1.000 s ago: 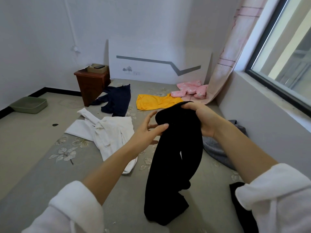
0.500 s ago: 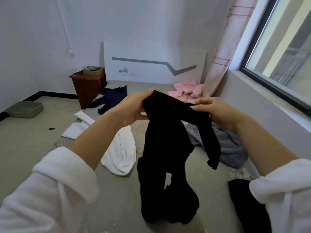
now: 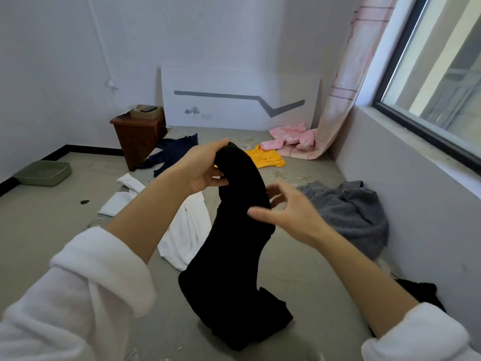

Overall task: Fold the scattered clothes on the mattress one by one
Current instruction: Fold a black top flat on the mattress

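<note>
A long black garment (image 3: pixel 234 256) hangs from my left hand (image 3: pixel 205 168), which grips its top end above the grey mattress (image 3: pixel 307 277); its lower part piles on the mattress. My right hand (image 3: pixel 289 212) is beside the garment's middle, fingers spread, blurred, holding nothing. Scattered around lie a white garment (image 3: pixel 184 230), a grey knit garment (image 3: pixel 354 212), a navy one (image 3: pixel 174 152), a yellow one (image 3: pixel 268 158) and a pink one (image 3: pixel 291 138).
Another black piece (image 3: pixel 421 293) lies at the right by the wall under the window. A brown bedside cabinet (image 3: pixel 138 136) stands left of the mattress, a green tray (image 3: pixel 44 173) on the floor. A white headboard (image 3: pixel 239 100) and pink curtain (image 3: pixel 346 82) stand behind.
My right hand has let go of the black garment and dropped lower beside its middle. My left hand keeps the top end, and the cloth now hangs as one bunched column.
</note>
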